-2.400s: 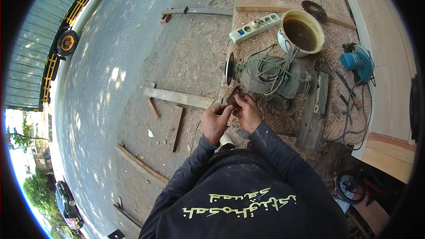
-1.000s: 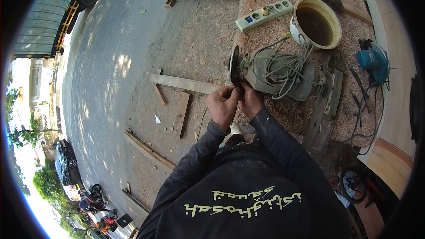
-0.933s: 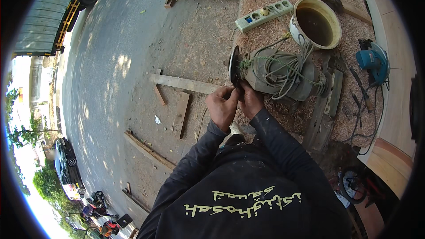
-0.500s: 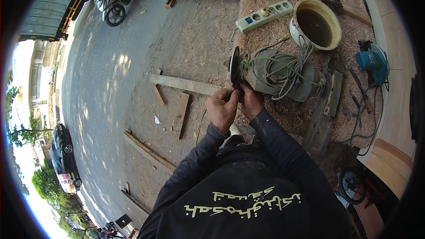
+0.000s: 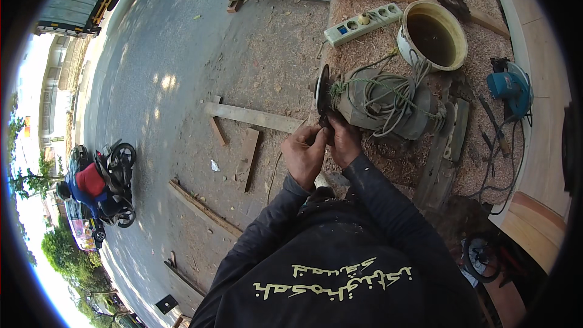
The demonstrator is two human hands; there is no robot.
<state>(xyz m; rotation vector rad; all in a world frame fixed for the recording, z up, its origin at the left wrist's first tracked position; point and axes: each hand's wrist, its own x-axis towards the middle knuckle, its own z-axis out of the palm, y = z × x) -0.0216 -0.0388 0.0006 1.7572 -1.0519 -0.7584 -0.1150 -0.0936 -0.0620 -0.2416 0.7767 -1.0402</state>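
Note:
A bench grinder point(image 5: 370, 102), its grey motor wound with loops of cord and green string, lies in front of me. On its left end a thin, dark grinding disc point(image 5: 322, 88) stands edge-on. Just below the disc, my left hand point(image 5: 305, 157) is closed in a pinch, its fingertips meeting those of my right hand point(image 5: 345, 141). The right hand is closed as well, close under the motor housing. Between the fingertips a small dark piece point(image 5: 323, 121) shows at the disc's lower edge; its kind is hidden by the fingers.
A white power strip point(image 5: 363, 24) and a pot of brown liquid point(image 5: 432, 35) stand beyond the grinder. To the right lie a circular saw blade point(image 5: 452, 3), a teal power saw point(image 5: 509, 89) and cables. Wood pieces point(image 5: 252, 116) lie leftward, beside a road with a motorcycle point(image 5: 115, 185).
Both hands stay nearly in place at the disc. On the road, the motorcycle at the top left has gone from view, and another with a rider has appeared at the left.

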